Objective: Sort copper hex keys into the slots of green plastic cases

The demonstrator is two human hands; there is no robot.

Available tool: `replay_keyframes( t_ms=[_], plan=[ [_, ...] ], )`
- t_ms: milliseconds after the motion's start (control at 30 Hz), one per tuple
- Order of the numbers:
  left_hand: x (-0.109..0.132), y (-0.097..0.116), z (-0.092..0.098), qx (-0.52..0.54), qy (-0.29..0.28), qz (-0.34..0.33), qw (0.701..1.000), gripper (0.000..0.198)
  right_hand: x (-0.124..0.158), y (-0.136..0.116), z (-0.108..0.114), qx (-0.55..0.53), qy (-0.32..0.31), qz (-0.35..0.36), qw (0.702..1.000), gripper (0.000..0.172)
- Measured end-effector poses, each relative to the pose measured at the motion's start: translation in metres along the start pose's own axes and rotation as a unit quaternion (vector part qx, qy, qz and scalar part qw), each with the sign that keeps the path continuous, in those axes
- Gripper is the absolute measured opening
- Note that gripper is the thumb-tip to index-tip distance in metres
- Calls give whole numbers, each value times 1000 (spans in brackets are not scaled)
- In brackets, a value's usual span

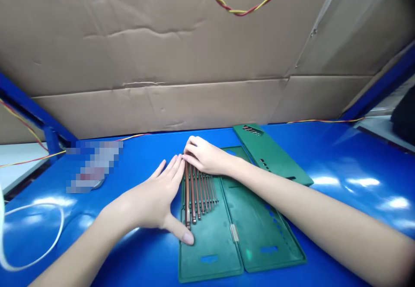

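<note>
A green folding case (pixel 210 266) lies opened flat on the blue table. Several brown hex keys with ball ends (pixel 193 200) sit side by side in its left half, graded from long at the left to short at the right. My left hand (pixel 152 200) is open along the case's left edge; its fingertips meet at the top of the longest key, and its thumb rests over the lower left of the case. My right hand (pixel 205 155) reaches across the case with curled fingers closed at the upper end of the longest key. The bent ends of the keys are hidden under it.
A flat green holder (pixel 282 161) with holes and slots lies behind the case at the right. A blurred-out item (pixel 95 168) and a white cable (pixel 58 231) lie at the left. Cardboard (pixel 181 53) walls the back, with a twisted red-yellow wire (pixel 238 12) hanging.
</note>
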State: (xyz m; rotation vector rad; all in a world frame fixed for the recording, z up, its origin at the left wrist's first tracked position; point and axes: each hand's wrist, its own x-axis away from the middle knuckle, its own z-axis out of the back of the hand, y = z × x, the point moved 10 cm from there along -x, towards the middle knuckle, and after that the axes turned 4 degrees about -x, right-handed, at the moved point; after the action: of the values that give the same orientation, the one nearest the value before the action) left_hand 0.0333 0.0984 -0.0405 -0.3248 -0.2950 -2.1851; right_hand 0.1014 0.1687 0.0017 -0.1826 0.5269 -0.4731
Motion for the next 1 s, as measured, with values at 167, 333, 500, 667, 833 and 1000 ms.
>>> replay_keyframes(
  t_ms=[167,333,500,667,833,1000],
  plan=[
    [0,4,0,8,-12,-5,1000,150,1,6,-8,7,-52,-42,998,30],
    [1,7,2,16,-3,-8,1000,150,3,9,-8,7,-61,-66,996,31],
    [0,8,1,12,7,-19,1000,152,0,8,2,-40,-4,-73,997,30],
    [1,8,3,16,13,-25,999,152,-1,4,14,-102,30,-68,992,28],
    [2,5,4,40,-12,-8,999,152,1,10,29,-240,-26,-57,969,32],
    [3,1,8,54,-13,1,998,142,8,18,39,-291,-172,-62,939,43]
  ],
)
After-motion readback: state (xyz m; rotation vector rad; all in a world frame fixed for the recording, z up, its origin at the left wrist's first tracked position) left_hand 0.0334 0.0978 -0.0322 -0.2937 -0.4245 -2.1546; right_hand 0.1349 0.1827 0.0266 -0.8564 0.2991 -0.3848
